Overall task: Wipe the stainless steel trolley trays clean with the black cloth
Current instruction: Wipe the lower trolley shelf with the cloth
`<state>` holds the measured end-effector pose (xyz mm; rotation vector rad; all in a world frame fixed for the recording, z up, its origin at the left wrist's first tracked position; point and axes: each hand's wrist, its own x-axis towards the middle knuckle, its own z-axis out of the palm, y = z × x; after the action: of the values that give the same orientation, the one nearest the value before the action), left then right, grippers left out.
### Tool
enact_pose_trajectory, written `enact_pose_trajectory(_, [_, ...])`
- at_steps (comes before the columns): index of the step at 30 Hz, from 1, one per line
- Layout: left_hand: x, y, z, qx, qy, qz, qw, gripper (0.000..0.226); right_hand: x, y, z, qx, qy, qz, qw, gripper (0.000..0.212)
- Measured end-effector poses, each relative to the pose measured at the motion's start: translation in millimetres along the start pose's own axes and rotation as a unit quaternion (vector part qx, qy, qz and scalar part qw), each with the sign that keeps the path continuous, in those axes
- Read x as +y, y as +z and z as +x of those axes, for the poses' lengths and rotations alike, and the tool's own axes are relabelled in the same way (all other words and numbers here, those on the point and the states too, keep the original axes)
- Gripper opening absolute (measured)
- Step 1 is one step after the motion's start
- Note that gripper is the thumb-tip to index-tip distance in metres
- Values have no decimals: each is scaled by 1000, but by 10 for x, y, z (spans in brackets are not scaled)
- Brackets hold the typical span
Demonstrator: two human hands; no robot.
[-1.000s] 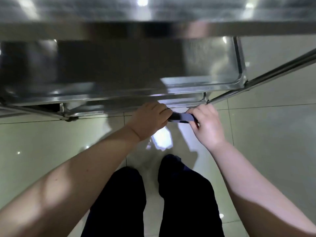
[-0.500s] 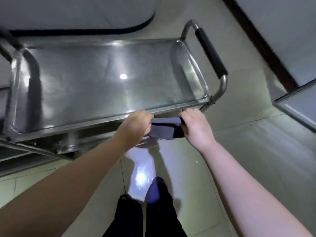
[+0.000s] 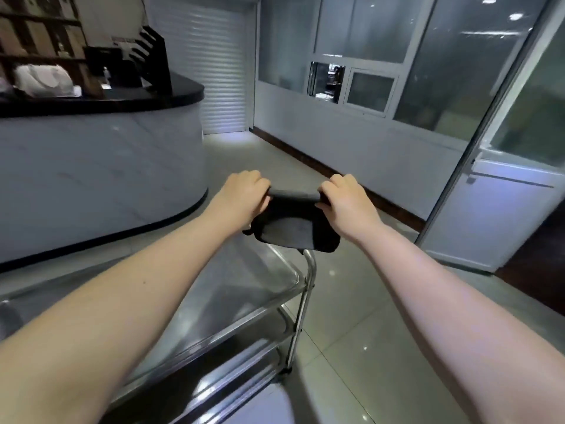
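A folded black cloth (image 3: pixel 295 224) hangs stretched between my two hands, held up in front of me above the right end of the trolley. My left hand (image 3: pixel 244 194) grips its left top corner with curled fingers. My right hand (image 3: pixel 344 198) grips the right top corner the same way. Below my forearms lies the stainless steel trolley's top tray (image 3: pixel 232 289), shiny and bare. A lower tray (image 3: pixel 244 368) shows under it, partly hidden by the top tray and my left arm. The trolley's handle is hidden behind the cloth.
A curved white counter with a black top (image 3: pixel 107 154) stands to the left, close behind the trolley. A wall with glass panels (image 3: pixel 382 87) runs along the right, with a door frame (image 3: pixel 489 179) near. Tiled floor (image 3: pixel 351 347) lies open to the right of the trolley.
My head has lifted from looking down at the trolley trays and floor to looking across the room. Both hands have risen with the cloth, still gripping it at each end.
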<state>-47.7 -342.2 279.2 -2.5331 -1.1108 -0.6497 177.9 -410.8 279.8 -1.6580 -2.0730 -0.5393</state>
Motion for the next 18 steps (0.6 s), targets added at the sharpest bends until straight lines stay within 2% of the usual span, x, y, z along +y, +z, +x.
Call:
enact_pose_trajectory(5, [337,-367,957,78,58,33,995,26,699,-527,351,27,19,-39,999,15])
enact_pose_trajectory(8, [633,-362,1499,104,63,38,992,28,1207,-746,459,25,63,-20,997,13])
enact_pose_trajectory(13, [1260,-5,2308,115,78,9,990,26,2179,-939,472,15,132,-5,991,13])
enact_pose_trajectory(18, [1757,584,3003,120,81,-8,989,22,3152,-811,475,10,129,-3,992,9])
